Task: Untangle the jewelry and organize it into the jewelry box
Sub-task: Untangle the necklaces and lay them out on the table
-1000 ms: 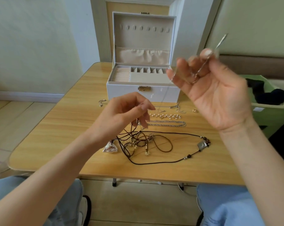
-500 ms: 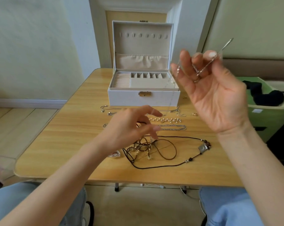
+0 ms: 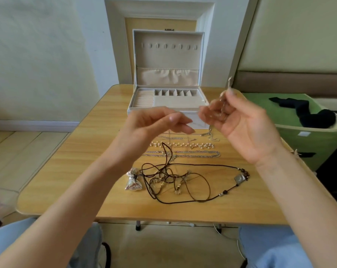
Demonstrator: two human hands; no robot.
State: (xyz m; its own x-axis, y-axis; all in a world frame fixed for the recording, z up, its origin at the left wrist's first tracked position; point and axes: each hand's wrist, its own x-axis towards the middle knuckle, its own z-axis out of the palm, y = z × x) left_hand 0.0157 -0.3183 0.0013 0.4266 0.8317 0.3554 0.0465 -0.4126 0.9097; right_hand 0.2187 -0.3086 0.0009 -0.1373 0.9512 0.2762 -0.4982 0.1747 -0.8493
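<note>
I have both hands up over the front edge of the jewelry box (image 3: 132,105), which stands open at the far side of the table (image 3: 67,171). My right hand (image 3: 247,130), just right of the box's front corner, has its fingers curled in and pinches a fine silver chain (image 3: 228,88), whose stiff end pokes up above the fingertips. The rest of it is blurred against my palm. My left hand (image 3: 152,126), in front of the box, has thumb and forefinger drawn close together. I cannot tell whether they hold a strand of that chain or nothing. On the table in front of the box lie a pearl strand (image 3: 183,145) and a flat silver chain (image 3: 183,153), both laid out straight. Nearer me than those is the tangle of brown cords (image 3: 163,178), not yet sorted; one cord loop rises toward my left hand. The step, as I judge it, is freeing this one chain. I would keep the right-hand pinch light, find the loose end with the left, and draw it out slowly rather than tugging, since a thin chain knots tighter under pull. I would also lift it clear of the cords before carrying it to the box.
</note>
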